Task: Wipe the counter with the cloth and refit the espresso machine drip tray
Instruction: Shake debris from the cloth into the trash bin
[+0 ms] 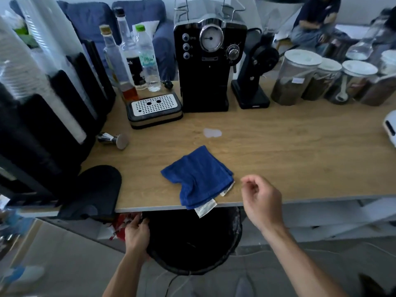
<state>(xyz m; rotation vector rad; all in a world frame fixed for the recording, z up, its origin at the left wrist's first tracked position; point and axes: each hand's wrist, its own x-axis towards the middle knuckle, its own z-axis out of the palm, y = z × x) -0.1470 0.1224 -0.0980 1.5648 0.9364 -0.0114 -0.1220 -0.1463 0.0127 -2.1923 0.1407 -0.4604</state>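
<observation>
A folded blue cloth point(198, 179) lies at the front edge of the wooden counter point(289, 151), its white labels hanging over the edge. A small pale spill point(212, 132) sits on the counter beyond it. The black espresso machine point(206, 65) stands at the back, and its drip tray point(154, 109) with a perforated metal grille rests on the counter to its left, apart from the machine. My right hand point(262, 202) hovers just right of the cloth, fingers loosely curled, holding nothing. My left hand point(137, 234) is below the counter, gripping the rim of a black bin point(192, 241).
Bottles point(128, 61) stand behind the drip tray. A metal tamper point(114, 139) lies on its side at the left. A black grinder point(252, 78) and several lidded jars point(300, 78) line the back right. A black rack point(53, 116) and a black mat point(96, 187) fill the left.
</observation>
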